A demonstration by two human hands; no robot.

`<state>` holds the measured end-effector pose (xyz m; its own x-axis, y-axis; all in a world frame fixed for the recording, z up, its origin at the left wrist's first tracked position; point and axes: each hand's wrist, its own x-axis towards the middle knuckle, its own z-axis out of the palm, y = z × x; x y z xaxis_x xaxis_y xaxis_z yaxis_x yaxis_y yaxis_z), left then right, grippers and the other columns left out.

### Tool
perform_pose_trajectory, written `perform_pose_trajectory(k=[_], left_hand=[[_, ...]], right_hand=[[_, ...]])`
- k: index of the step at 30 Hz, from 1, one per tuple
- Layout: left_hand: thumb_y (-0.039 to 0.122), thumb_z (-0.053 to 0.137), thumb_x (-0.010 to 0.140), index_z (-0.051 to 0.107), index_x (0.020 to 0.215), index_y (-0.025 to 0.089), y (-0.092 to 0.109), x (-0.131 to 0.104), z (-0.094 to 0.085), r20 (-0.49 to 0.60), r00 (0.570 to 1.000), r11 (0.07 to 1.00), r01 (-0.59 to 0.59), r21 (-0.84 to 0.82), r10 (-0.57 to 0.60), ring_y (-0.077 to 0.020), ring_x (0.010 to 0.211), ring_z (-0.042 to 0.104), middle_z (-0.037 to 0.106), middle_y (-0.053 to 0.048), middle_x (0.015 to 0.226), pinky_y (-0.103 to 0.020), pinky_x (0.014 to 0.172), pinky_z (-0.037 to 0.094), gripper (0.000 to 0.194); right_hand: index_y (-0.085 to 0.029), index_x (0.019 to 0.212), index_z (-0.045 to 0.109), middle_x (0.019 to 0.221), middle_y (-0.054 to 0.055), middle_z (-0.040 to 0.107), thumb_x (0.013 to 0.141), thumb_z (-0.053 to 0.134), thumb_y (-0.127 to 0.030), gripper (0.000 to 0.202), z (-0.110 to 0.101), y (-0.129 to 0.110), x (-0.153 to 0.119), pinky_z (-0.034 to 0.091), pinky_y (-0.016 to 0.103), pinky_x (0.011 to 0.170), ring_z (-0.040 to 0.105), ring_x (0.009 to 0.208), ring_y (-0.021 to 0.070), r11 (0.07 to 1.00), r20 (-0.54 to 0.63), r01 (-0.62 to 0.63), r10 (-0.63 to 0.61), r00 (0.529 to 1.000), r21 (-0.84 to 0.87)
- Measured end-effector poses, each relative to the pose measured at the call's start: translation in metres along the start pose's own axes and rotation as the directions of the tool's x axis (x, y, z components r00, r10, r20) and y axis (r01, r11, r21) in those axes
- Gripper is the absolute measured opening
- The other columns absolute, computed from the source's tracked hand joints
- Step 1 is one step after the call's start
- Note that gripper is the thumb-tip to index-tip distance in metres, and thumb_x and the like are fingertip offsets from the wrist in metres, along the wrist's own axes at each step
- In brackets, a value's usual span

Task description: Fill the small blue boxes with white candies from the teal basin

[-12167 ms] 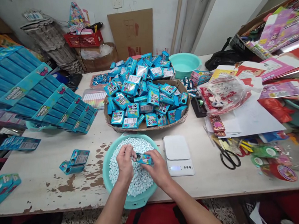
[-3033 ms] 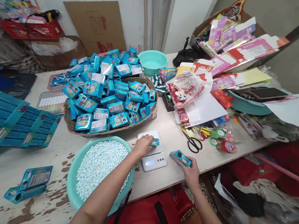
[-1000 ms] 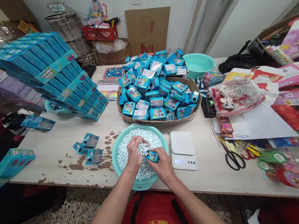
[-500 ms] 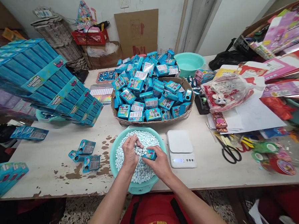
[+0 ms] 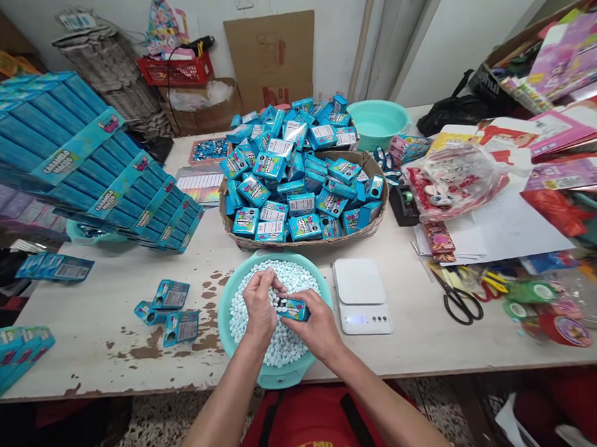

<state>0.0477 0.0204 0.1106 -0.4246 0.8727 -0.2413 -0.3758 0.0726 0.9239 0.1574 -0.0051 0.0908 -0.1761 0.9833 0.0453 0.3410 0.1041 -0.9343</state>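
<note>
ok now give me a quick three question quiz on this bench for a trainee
1. Which one grips the small blue box above the basin: the left hand or the right hand?
2. True or false: a blue box lies on the white scale.
3. Where are the black-handled scissors? a) in the basin b) on the scale c) on the table, right of the scale

Key: 1. right hand; 2. false; 3. c
</note>
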Motion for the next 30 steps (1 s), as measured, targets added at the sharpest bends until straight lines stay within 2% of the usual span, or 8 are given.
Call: perform_pose_trajectory(k=[7, 16, 22, 25, 27, 28, 30], left_hand=[[0.037, 0.060, 0.078, 0.056, 0.066, 0.015, 0.001, -0.004, 0.004, 0.009, 1.000, 1.000, 0.014, -0.002, -0.014, -0.0117, 0.049, 0.054, 0.052, 0.003, 0.049, -0.024, 0.054, 0.044, 0.025], [0.036, 0.062, 0.076, 0.055, 0.069, 0.015, 0.002, 0.003, 0.002, -0.011, 0.998, 0.997, -0.056, 0.051, 0.057, -0.0105, 0.049, 0.053, 0.053, 0.003, 0.054, -0.023, 0.052, 0.044, 0.023], [0.036, 0.061, 0.076, 0.056, 0.076, 0.016, 0.008, -0.005, 0.010, 0.060, 0.998, 0.999, -0.013, 0.047, 0.010, -0.0097, 0.044, 0.052, 0.054, 0.004, 0.054, -0.021, 0.046, 0.042, 0.021], [0.038, 0.057, 0.079, 0.055, 0.080, 0.017, 0.011, 0.003, 0.005, 0.110, 0.994, 0.999, -0.018, 0.047, 0.013, -0.0100, 0.045, 0.053, 0.053, 0.004, 0.055, -0.022, 0.048, 0.042, 0.022], [0.041, 0.050, 0.083, 0.054, 0.081, 0.018, 0.005, 0.019, -0.006, 0.059, 0.995, 0.989, -0.089, 0.116, 0.083, -0.0110, 0.047, 0.053, 0.051, 0.004, 0.055, -0.025, 0.051, 0.044, 0.024], [0.042, 0.046, 0.085, 0.054, 0.082, 0.018, -0.003, 0.030, -0.013, 0.039, 0.990, 0.965, -0.142, 0.220, 0.137, -0.0121, 0.050, 0.054, 0.052, 0.003, 0.057, -0.027, 0.054, 0.046, 0.026], [0.043, 0.044, 0.084, 0.057, 0.080, 0.019, -0.024, 0.051, -0.024, 0.096, 0.971, 0.832, -0.236, 0.503, 0.217, -0.0159, 0.062, 0.058, 0.057, 0.000, 0.064, -0.033, 0.065, 0.049, 0.028]], right_hand=[[-0.024, 0.091, 0.065, 0.089, 0.002, 0.064, 0.062, 0.076, -0.014, 0.033, 0.001, 0.003, 0.002, 0.046, 0.036, 0.079, 0.059, 0.088, 0.0218, 0.999, -0.033, -0.025, 0.025, 0.999, 0.028], [-0.024, 0.091, 0.066, 0.089, 0.001, 0.062, 0.061, 0.076, -0.014, 0.033, 0.007, 0.005, 0.005, 0.047, 0.034, 0.079, 0.060, 0.088, 0.0206, 0.985, -0.026, -0.068, 0.073, 0.997, 0.160], [-0.023, 0.090, 0.066, 0.088, 0.002, 0.061, 0.060, 0.077, -0.012, 0.033, 0.007, 0.002, 0.007, 0.046, 0.034, 0.079, 0.059, 0.087, 0.0208, 0.979, -0.044, -0.090, 0.100, 0.994, 0.182], [-0.023, 0.089, 0.067, 0.087, 0.002, 0.062, 0.060, 0.079, -0.016, 0.033, 0.000, 0.008, 0.003, 0.047, 0.035, 0.079, 0.060, 0.086, 0.0205, 0.967, -0.037, -0.066, 0.077, 0.996, 0.244], [-0.024, 0.092, 0.067, 0.089, 0.002, 0.062, 0.059, 0.082, -0.023, 0.036, -0.008, 0.015, -0.005, 0.048, 0.035, 0.081, 0.060, 0.089, 0.0208, 0.953, -0.030, -0.033, 0.044, 0.999, 0.300], [-0.025, 0.093, 0.067, 0.091, 0.002, 0.061, 0.059, 0.082, -0.027, 0.037, -0.013, 0.018, -0.009, 0.048, 0.035, 0.082, 0.060, 0.091, 0.0211, 0.947, -0.038, -0.022, 0.036, 0.999, 0.320], [-0.026, 0.094, 0.068, 0.094, 0.003, 0.060, 0.060, 0.082, -0.033, 0.038, -0.023, 0.025, -0.018, 0.048, 0.035, 0.084, 0.060, 0.094, 0.0212, 0.943, -0.065, -0.022, 0.046, 0.997, 0.332]])
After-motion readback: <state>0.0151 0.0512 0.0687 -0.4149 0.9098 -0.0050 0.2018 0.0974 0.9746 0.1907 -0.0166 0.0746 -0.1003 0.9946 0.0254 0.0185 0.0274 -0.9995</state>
